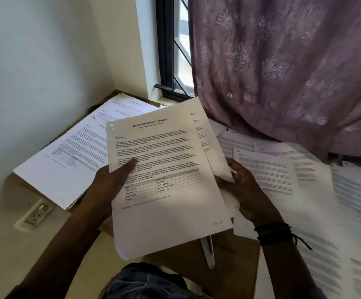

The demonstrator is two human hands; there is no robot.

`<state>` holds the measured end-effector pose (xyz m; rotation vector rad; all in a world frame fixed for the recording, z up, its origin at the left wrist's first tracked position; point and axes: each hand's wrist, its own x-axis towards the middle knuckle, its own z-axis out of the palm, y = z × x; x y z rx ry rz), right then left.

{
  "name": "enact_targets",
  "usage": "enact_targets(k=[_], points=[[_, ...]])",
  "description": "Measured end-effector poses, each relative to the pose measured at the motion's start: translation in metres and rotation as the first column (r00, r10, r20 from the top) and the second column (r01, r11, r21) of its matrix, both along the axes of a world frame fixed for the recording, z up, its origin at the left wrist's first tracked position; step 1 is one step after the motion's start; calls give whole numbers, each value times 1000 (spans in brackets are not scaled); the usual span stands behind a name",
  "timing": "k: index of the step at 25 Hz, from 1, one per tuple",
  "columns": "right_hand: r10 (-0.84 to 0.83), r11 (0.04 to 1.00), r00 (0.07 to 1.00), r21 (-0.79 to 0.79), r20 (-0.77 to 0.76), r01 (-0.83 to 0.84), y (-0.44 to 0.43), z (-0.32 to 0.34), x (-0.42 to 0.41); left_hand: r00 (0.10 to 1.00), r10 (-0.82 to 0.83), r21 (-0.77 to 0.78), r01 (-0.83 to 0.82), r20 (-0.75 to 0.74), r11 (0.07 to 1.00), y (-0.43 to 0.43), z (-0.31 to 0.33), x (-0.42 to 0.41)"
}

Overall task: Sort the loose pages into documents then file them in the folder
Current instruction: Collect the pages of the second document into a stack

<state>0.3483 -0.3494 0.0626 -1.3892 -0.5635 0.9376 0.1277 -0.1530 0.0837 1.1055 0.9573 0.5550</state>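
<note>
I hold a sheaf of printed pages up in front of me; its top page is headed "Sample Education Transcript". My left hand grips the sheaf's left edge with the thumb laid across the text. My right hand holds the right edge, fingers curled behind a page that sticks out underneath. A brown folder lies on the floor below the sheaf, with a white clip strip showing on it. A sorted stack of pages lies at the left by the wall. Several loose pages cover the floor at the right.
A white wall stands at the left with a socket low on it. A barred window is ahead, and a mauve patterned curtain hangs down onto the loose pages. My knee in dark fabric is at the bottom.
</note>
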Motion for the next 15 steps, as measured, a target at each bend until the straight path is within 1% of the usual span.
enact_targets(k=[1,3,4,5,7,9,10,12,13,15], points=[[28,1000,999,14,-17,-28,-13,2,-3,1000,-4,-17,4,14,1000,-13,0,5],[47,999,988,32,-149,-43,-38,6,-6,999,-9,-16,10,36,1000,-38,-3,13],[49,999,982,8,-183,-48,-51,8,-7,999,-7,-9,7,39,1000,-50,-4,17],[60,997,987,-34,-149,-66,-62,9,-7,999,0,-7,0,43,1000,-62,-4,20],[93,988,995,-131,38,-87,-76,4,-7,998,5,3,-5,56,1000,-79,-4,25],[105,987,985,-139,135,-86,-88,-4,-9,996,-16,8,15,86,1000,-94,-5,32],[86,990,984,-123,154,-67,-92,-7,-10,994,-27,-6,28,105,1000,-98,-4,34],[33,997,990,-74,137,-23,-98,-10,-11,986,-103,-40,109,135,993,-104,-3,36],[31,998,992,-58,122,-24,-99,-11,-11,979,-155,-35,161,131,986,-106,-3,35],[84,993,986,-99,147,-70,-99,-10,-11,974,-204,13,204,94,979,-104,-6,32]])
